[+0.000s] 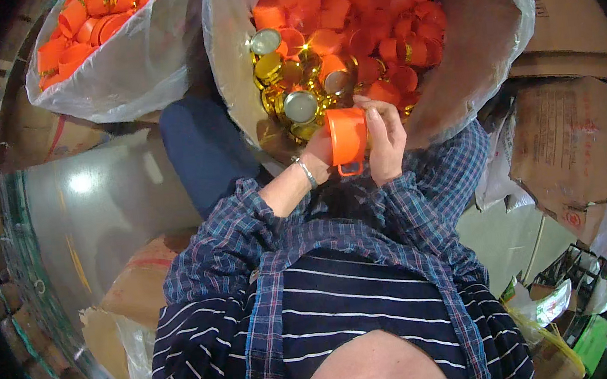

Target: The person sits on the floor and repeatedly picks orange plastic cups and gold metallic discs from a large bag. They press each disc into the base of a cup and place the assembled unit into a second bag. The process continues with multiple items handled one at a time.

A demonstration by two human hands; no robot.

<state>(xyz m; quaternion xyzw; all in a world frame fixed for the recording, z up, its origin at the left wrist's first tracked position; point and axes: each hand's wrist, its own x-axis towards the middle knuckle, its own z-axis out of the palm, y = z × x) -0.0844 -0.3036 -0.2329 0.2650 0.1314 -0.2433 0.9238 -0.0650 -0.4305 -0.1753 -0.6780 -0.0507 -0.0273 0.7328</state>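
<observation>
Both my hands hold one orange cup (pixel 347 138) with a small loop handle, tilted on its side above my lap. My left hand (pixel 320 151), with a bracelet at the wrist, grips it from the left, its fingers mostly hidden behind the cup. Thumb and fingers of my right hand (pixel 384 134) close on the cup's right end. Just beyond lies a large lined box (pixel 234 79) of many orange cups (pixel 376 29). Gold and silver round lids (pixel 301 107) are heaped in its near left part.
A second plastic-lined box (pixel 126 90) of orange cups stands at the far left. Cardboard cartons (pixel 562 143) are stacked at the right. A torn carton (pixel 134 286) lies on the floor at my left. A black crate (pixel 582 272) and plastic bags sit at the lower right.
</observation>
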